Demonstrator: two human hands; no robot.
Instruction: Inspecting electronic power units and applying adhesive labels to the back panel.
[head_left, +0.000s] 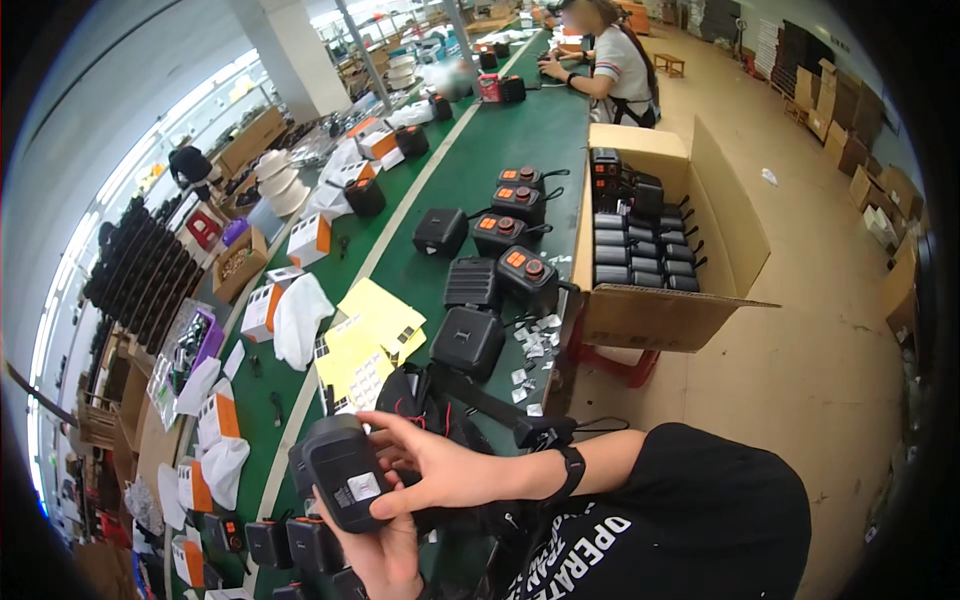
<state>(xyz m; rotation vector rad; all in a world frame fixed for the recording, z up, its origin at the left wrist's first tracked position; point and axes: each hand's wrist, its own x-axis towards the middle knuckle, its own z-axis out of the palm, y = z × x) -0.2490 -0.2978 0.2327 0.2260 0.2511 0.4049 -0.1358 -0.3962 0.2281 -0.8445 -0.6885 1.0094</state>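
Observation:
Low in the head view, a black, rounded, box-shaped device (335, 460) is held up with a face bearing a small white sticker (363, 487) towards me. My left hand (375, 550) grips it from below, its fingers partly hidden behind it. My right hand (440, 465) is closed on its right side, the thumb near the sticker and the index finger at the upper edge. Beyond my hands, yellow label sheets (365, 340) lie on the green bench (400, 275). Small white pieces (535, 345) are scattered along the bench's right edge.
Several similar black devices with orange buttons (505, 232) stand ahead. An open carton (650, 315) packed with more is on the right, above a red stool (625, 368). White-and-orange boxes (218, 420) line the left. A co-worker (615, 70) works at the far end.

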